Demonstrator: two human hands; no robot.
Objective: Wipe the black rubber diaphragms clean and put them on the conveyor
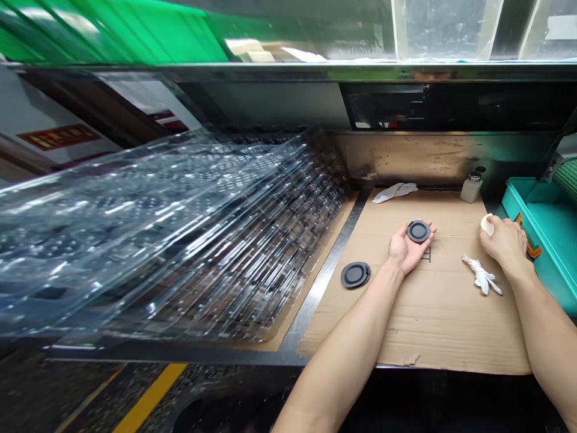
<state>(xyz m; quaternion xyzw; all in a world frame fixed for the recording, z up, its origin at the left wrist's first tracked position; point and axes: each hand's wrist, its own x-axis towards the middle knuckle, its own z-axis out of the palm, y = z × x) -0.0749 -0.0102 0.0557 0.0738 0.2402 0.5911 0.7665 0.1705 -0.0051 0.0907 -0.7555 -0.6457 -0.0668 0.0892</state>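
Note:
Palm up above the cardboard, my left hand [408,249] holds a dark grey round disc [418,231] with a raised ring and a small tab. Its fingers curl lightly along the far edge. Another dark grey disc, possibly two stacked [355,275], lies on the cardboard sheet [433,325] to the left of my left forearm. My right hand [507,240] is closed round a cream-coloured round pad [487,225], part of which is hidden by the fingers. It is beside the teal bin's left wall. A bundled white glove [481,274] lies to the left of my right wrist.
Stacked clear plastic trays [216,252] fill the left side. At the back are a white cloth or glove [395,192] and a small bottle with a metal top [471,187]. The teal bin [547,240] with orange clips stands right. A metal shelf [288,73] spans overhead.

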